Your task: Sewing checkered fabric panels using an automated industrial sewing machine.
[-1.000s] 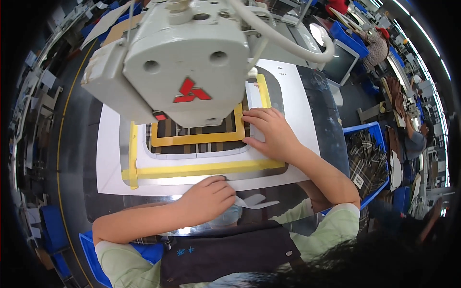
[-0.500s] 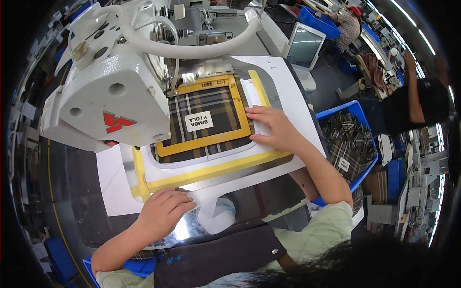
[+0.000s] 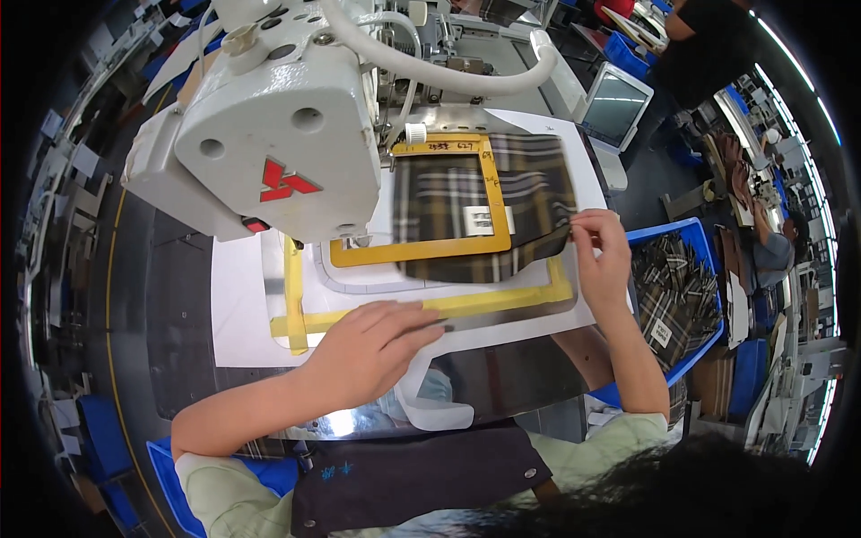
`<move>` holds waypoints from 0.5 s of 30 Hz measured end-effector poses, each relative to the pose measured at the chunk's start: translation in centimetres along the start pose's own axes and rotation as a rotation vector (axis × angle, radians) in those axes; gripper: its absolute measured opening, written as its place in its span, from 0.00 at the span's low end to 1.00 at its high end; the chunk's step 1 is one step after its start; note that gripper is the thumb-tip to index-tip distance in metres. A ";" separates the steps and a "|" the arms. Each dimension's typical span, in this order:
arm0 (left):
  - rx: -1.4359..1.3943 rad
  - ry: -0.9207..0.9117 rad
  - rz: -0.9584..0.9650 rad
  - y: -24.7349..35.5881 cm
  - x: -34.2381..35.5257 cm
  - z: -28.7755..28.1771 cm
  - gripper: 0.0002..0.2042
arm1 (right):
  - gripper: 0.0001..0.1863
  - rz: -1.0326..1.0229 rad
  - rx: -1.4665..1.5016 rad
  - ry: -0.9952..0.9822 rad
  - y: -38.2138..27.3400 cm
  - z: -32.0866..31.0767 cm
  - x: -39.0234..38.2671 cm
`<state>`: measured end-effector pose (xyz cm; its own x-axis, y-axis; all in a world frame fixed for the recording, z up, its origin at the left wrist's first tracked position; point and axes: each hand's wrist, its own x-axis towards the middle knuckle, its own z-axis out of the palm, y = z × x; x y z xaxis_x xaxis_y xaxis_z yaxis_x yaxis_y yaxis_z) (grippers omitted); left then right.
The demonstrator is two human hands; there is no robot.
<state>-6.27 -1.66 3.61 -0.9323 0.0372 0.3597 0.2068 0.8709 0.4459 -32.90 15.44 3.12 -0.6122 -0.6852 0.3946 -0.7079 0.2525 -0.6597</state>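
A dark plaid fabric piece (image 3: 538, 184) with a white label (image 3: 478, 222) runs under a yellow rectangular frame (image 3: 421, 255) and sticks out past its right side. The frame's right bar crosses the label. My right hand (image 3: 605, 255) pinches the fabric's right edge between thumb and fingers. My left hand (image 3: 363, 350) is open, fingers stretched rightward, over the near strip of yellow tape (image 3: 484, 299) on the white template sheet (image 3: 238, 305). Whether it touches the sheet I cannot tell. The white sewing machine head (image 3: 278, 134) covers the frame's left part.
To the right, a blue bin (image 3: 708, 332) holds many plaid pieces with labels. A screen (image 3: 617, 108) stands beyond the table at the far right. Another blue bin (image 3: 170, 484) sits at lower left. A person in dark clothes (image 3: 704, 54) is in the background.
The plaid piece has slid right beneath the frame, its label moving from the middle to the right bar. My right hand has closed on its edge and moved right; my left hand reaches further right.
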 end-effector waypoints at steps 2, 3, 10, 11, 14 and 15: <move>-0.073 0.124 -0.048 1.0 2.7 0.6 0.21 | 0.03 -0.003 0.153 0.080 -2.3 -1.2 -0.4; -0.136 0.239 -0.100 1.6 4.2 1.1 0.22 | 0.05 -0.158 0.086 0.098 -3.6 -1.3 -0.3; -0.450 0.259 -0.331 0.2 5.9 -1.7 0.19 | 0.10 -0.750 0.330 -0.015 -10.1 -0.4 -1.4; -0.409 0.365 -0.325 -0.1 4.3 -3.4 0.20 | 0.11 -0.878 0.361 -0.074 -9.2 0.6 -1.9; -0.094 0.377 -0.522 -1.0 -1.0 -8.7 0.10 | 0.13 -0.799 0.234 -0.338 -7.2 2.6 -2.7; -0.158 0.565 -0.648 -0.8 -3.3 -10.3 0.10 | 0.14 -0.611 0.118 -0.554 -6.8 3.7 -2.9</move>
<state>-0.31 -7.56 10.53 -0.6028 -0.7265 0.3298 -0.2353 0.5569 0.7966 -25.05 13.23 4.07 0.1516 -0.9231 0.3533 -0.7986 -0.3250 -0.5066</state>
